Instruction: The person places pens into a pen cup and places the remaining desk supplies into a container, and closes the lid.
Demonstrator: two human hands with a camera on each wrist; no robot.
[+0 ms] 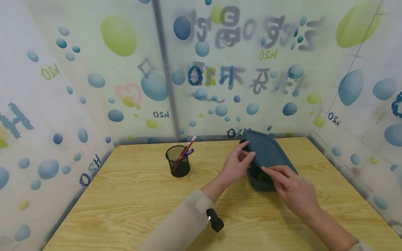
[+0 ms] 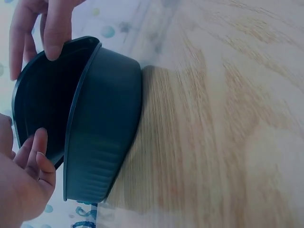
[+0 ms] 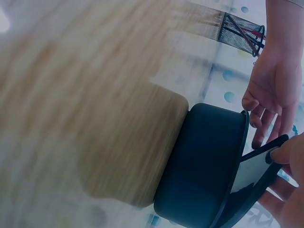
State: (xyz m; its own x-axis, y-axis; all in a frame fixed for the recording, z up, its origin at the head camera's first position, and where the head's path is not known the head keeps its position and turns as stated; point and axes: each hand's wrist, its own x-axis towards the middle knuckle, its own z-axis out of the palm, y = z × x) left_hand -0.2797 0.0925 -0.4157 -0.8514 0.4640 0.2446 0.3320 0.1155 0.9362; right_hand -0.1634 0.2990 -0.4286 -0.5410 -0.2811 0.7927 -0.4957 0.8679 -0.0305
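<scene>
A dark blue-green oblong box [image 1: 262,186] stands on the table, and its matching lid [image 1: 272,150] is tilted up on the near-left side. My right hand [image 1: 294,188] pinches the lid's near corner between thumb and fingers. At the lid's left edge, my left hand [image 1: 236,165] has its thumb over the rim and fingers beneath it. In the left wrist view a gap shows between the lid and the box wall [image 2: 104,114]. Something dark green is partly visible inside the box in the head view; its kind is unclear.
A black mesh pen holder [image 1: 180,167] with a pencil and a pen stands left of the box. The light wooden table [image 1: 141,195] ends at a patterned curtain [image 1: 138,87] at the back and sides. A black strap device [image 1: 215,220] sits at my left sleeve.
</scene>
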